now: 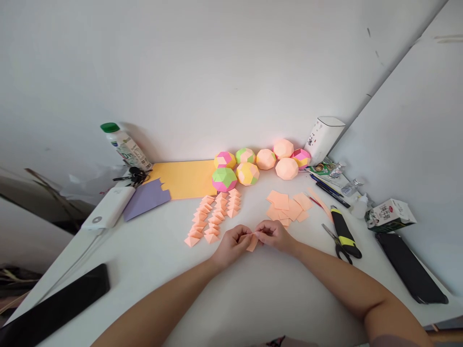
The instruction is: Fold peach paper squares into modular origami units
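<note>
Two hands meet at the fingertips over one small peach slip point(252, 243)

From where I stand, the left hand point(233, 245) and the right hand point(275, 236) are both closed to a tight pinch, thumbs against fingers, with the slip's far end caught between them; its fold is hidden from me. The slip points toward the near side, its visible long axis running near to far with a slight lean, and sits about evenly between the hands, just above the table point(152, 270). Flat pieces point(278, 199) lie just beyond the right hand, the nearer one to them; folded pieces point(215, 220) stand in rows beyond the left, nearer to that hand. Farther off, by the wall, sit paper balls point(248, 173), and scissors point(339, 245) lie well to the right
</note>
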{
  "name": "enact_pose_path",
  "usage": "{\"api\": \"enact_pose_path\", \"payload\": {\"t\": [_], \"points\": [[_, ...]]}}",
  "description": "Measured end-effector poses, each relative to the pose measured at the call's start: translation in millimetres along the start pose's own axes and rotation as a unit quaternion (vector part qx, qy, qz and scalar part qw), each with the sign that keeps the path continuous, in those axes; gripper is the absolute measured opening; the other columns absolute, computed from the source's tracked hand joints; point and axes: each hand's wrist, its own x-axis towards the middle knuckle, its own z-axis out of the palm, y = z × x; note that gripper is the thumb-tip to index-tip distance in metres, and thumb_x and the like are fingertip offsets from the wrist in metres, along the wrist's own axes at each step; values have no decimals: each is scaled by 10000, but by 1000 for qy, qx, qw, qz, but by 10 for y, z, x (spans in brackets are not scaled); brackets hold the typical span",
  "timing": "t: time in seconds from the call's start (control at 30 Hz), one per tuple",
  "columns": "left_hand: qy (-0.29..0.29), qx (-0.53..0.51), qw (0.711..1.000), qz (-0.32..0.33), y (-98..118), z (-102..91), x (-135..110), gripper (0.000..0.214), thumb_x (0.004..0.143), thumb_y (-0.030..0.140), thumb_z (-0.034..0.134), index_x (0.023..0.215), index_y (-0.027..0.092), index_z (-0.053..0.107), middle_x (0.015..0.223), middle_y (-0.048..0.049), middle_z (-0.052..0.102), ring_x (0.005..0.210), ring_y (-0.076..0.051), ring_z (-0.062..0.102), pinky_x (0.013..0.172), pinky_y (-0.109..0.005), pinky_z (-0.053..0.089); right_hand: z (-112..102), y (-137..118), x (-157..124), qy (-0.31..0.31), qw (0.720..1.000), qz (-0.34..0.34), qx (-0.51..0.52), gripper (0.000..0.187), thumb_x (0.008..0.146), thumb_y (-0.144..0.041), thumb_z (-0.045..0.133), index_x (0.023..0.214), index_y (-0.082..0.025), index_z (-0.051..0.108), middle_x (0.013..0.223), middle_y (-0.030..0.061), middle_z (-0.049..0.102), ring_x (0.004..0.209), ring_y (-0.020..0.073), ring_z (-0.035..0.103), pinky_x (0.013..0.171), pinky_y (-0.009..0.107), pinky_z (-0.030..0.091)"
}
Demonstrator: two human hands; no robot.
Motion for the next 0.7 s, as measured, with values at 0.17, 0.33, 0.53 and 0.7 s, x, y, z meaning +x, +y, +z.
{"api": "enact_pose_path", "payload": {"t": [0.17,0.33,0.53,0.7], "points": [[17,19,1000,8,-20,-5,5,145,769,296,519,702,168,519,597,34,469,541,-93,401,504,-201,315,0,-47,-8,-4,1000,3,-17,104,785,-245,567,723,-165,587,577,-8,552,525,114,503,491,232,399],[14,0,1000,8,-40,-16,11,139,767,293,517,709,168,505,581,48,416,518,-82,361,487,-194,290,3,-62,-1,-4,1000,5,-7,73,755,-237,573,734,-170,550,606,-13,540,533,108,496,488,221,392],[-10,21,1000,7,1,6,1,122,755,272,521,693,168,512,541,64,376,504,-79,328,480,-194,272,46,-40,12,3,997,-22,-72,14,717,-177,565,710,-165,562,589,-33,491,503,79,406,457,196,329],[-9,18,1000,-1,-4,6,4,108,739,250,518,676,165,501,549,60,384,510,-78,331,486,-194,277,33,-63,6,3,999,-3,-48,55,668,-137,551,637,-166,516,541,-43,476,477,75,407,441,193,318]]}}
